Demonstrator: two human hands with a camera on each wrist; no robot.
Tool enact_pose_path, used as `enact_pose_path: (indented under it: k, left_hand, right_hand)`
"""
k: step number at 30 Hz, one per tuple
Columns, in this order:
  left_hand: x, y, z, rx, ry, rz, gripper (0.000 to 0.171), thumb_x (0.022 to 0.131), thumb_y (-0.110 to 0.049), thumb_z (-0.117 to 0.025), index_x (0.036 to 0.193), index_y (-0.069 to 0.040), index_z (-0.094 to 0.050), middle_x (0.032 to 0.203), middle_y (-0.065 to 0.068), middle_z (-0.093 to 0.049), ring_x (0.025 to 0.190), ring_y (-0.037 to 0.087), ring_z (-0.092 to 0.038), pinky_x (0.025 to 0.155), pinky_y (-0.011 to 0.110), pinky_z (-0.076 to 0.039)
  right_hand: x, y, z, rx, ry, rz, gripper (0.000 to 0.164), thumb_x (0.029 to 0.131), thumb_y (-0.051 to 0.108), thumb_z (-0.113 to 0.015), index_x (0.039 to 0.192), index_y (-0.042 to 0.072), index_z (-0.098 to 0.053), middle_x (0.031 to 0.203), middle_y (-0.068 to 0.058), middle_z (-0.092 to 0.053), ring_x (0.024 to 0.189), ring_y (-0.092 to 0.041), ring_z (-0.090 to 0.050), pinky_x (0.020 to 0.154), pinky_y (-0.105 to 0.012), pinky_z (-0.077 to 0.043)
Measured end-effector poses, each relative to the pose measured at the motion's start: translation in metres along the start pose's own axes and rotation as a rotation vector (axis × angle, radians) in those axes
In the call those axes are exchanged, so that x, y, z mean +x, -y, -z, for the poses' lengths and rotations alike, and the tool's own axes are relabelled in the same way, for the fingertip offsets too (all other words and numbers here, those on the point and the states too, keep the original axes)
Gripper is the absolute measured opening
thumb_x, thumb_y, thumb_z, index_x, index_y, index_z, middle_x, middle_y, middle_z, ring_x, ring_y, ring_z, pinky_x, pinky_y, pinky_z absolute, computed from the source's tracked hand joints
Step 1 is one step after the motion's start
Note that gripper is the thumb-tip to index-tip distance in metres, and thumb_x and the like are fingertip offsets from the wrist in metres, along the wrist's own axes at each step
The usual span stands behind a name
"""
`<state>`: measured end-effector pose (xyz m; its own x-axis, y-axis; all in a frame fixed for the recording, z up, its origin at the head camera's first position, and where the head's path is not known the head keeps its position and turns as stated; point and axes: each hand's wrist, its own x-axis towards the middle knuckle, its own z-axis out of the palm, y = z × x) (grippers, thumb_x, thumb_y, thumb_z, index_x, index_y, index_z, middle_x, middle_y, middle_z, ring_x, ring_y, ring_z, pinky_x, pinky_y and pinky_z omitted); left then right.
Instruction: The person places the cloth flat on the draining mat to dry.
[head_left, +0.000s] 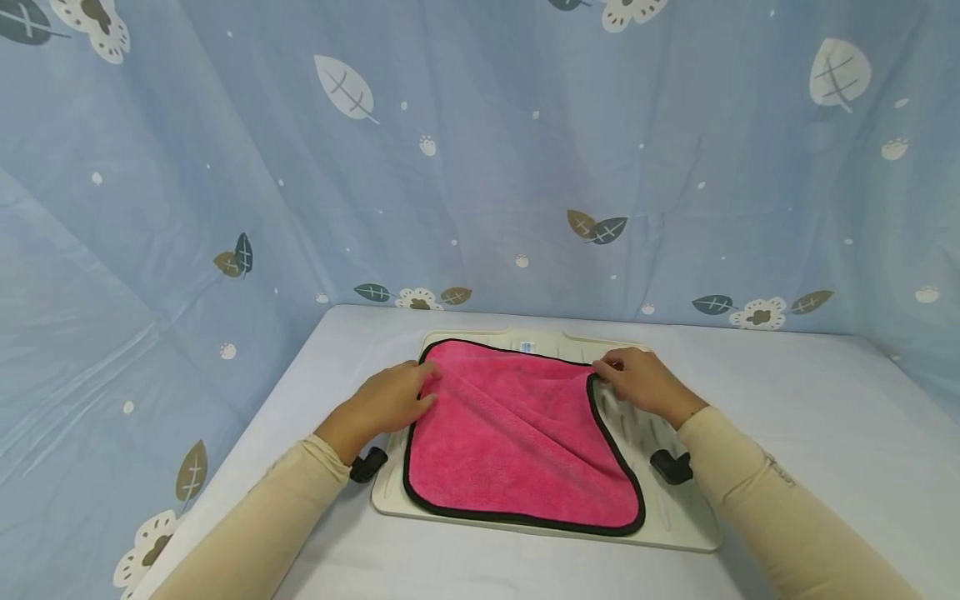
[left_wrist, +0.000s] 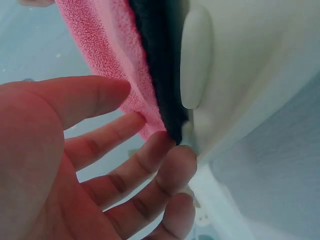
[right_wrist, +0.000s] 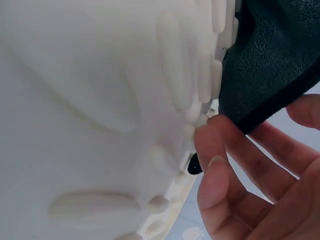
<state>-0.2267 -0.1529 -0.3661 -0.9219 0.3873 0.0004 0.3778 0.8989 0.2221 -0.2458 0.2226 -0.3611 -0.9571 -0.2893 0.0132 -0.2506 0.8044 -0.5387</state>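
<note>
A pink towel [head_left: 517, 442] with black edging lies over a cream plastic board [head_left: 675, 521] with raised ridges. The towel's dark underside [right_wrist: 280, 55] shows in the right wrist view. At the towel's upper left edge is my left hand [head_left: 390, 398], fingers spread and loosely bent. In the left wrist view this hand [left_wrist: 115, 155] has fingertips by the black edging, and its thumb stands apart from the fingers. My right hand [head_left: 641, 382] pinches the towel's upper right corner, which is raised a little off the board. A diagonal crease crosses the cloth.
The board rests on a white-covered table [head_left: 810, 417]. A blue curtain [head_left: 487, 167] with leaf and flower prints hangs behind and at the sides. Black devices sit by the left wrist [head_left: 367, 465] and the right wrist [head_left: 671, 467]. A small label [head_left: 527, 347] shows at the board's far edge.
</note>
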Motion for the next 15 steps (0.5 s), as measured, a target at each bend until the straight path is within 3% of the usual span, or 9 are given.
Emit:
enact_pose_path:
  k: [6,11,15]
  left_hand:
    - [0.0025,-0.0015,0.0017,0.013,0.027,0.000,0.039,0.094,-0.021,-0.068,0.131,-0.010,-0.061,0.122,0.014,-0.064,0.111,0.028,-0.064,0.096,0.047,-0.052]
    - [0.0050,-0.0025,0.0035,0.033,0.053,0.003,0.042,0.095,-0.024,-0.068,0.134,-0.011,-0.059,0.125,0.016,-0.061,0.109,0.029,-0.065,0.095,0.047,-0.052]
    - [0.0097,-0.0018,0.0073,0.039,0.041,-0.020,0.035,0.096,-0.022,-0.065,0.129,-0.009,-0.061,0.119,0.016,-0.060,0.095,0.026,-0.065,0.087,0.045,-0.055]
  right_hand:
    - [-0.0014,-0.0030,-0.0008,-0.067,-0.085,0.063,0.019,0.094,0.015,-0.063,0.103,0.002,-0.074,0.096,-0.012,-0.075,0.091,-0.025,-0.069,0.075,-0.037,-0.052]
    - [-0.0030,-0.0039,0.0001,-0.094,-0.138,0.089,0.021,0.088,0.004,-0.066,0.107,-0.002,-0.073,0.098,-0.016,-0.074,0.095,-0.033,-0.070,0.080,-0.045,-0.054]
    - [-0.0035,-0.0036,0.0019,-0.114,-0.190,0.079,0.020,0.090,0.005,-0.065,0.107,-0.002,-0.074,0.098,-0.017,-0.075,0.095,-0.036,-0.070,0.080,-0.049,-0.054]
